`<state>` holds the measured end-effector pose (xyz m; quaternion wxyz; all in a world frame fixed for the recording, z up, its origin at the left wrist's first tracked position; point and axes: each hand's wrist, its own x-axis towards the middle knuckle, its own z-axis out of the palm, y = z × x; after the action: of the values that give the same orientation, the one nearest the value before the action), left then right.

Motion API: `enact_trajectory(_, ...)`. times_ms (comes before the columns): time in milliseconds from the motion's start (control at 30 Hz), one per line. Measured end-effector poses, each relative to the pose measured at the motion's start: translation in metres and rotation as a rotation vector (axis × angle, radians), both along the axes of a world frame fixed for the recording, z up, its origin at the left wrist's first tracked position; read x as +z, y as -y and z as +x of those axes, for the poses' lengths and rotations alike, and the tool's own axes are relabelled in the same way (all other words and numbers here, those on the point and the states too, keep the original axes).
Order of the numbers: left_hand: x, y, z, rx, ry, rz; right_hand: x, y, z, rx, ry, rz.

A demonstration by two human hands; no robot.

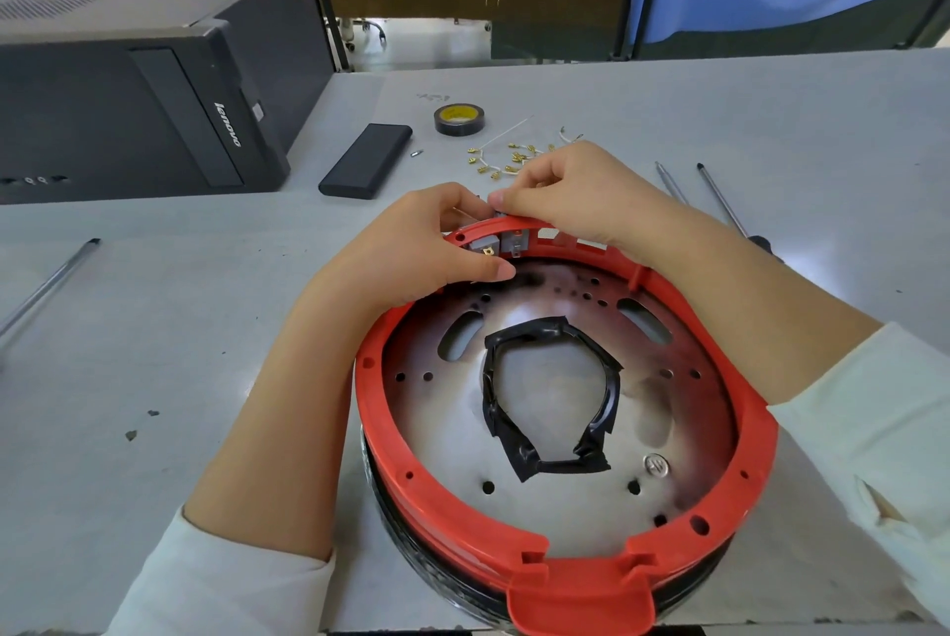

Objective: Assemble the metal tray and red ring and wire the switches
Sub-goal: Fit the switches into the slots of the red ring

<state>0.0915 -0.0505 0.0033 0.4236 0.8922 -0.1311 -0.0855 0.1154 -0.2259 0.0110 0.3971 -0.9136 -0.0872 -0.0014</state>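
The fingers [496, 204] of both hands covered whatever they pinched at the switches [501, 242], honestly couldn't tell. The little gold connectors [506, 161] behind were too small, and the red ring [581, 599] got cropped at the bottom.

One red ring [401, 435], one metal tray [560, 507], two switches [501, 243], one tape roll [459, 119].

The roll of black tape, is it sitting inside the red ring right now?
No, the roll of black tape lies on the table beyond the red ring, past both hands.
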Motion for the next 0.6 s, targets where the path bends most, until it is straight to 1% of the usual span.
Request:
enact_trajectory(267, 0.0011, -0.0006, -0.0002, -0.049, 0.018, 0.054, -0.0017, -0.0061, -0.0039, -0.038, 0.165, -0.126)
enact_trajectory(600, -0.0005, -0.0021, 0.0045, -0.040, 0.028, 0.051, -0.0022, -0.0075, -0.0006, -0.092, 0.180, -0.112)
